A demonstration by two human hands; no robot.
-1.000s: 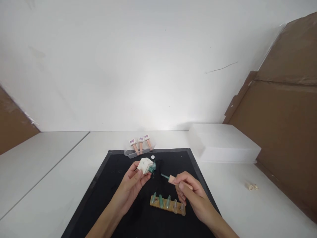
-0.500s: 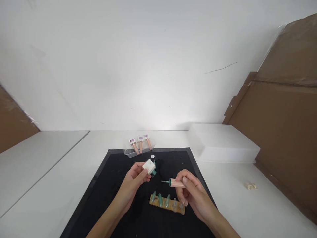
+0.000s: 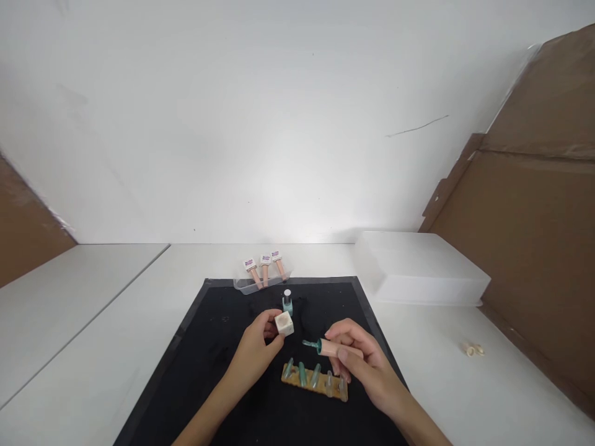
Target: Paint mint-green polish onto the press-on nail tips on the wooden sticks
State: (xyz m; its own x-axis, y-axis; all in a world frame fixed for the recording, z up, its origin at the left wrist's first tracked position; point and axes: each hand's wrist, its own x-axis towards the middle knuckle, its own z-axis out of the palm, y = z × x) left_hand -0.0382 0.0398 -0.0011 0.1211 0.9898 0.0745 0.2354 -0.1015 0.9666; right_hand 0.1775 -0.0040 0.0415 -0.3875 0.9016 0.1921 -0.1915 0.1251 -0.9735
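Observation:
A small white bottle (image 3: 284,323) is pinched between the thumb and fingers of my left hand (image 3: 260,341). My right hand (image 3: 360,356) grips a pink cap with a brush (image 3: 332,348); its bristles point left and carry green polish. Below them, a tan holder (image 3: 320,389) lies on the black mat (image 3: 195,371) with several nail tips in a row. The left ones, such as this green tip (image 3: 302,374), are coloured; the right ones look clear. Just behind the white bottle stands a light green bottle (image 3: 287,303) with a white-topped cap.
At the mat's back edge, a clear tray (image 3: 244,287) holds three pink-capped bottles. A white translucent box (image 3: 427,269) sits at the back right. Small cream rings (image 3: 471,350) lie right of the mat. Brown cardboard (image 3: 525,248) rises at the right.
My left hand has turned the white bottle more upright and lowered it slightly, uncovering the light green bottle behind. The brush now carries more green polish, and its cap is tilted slightly.

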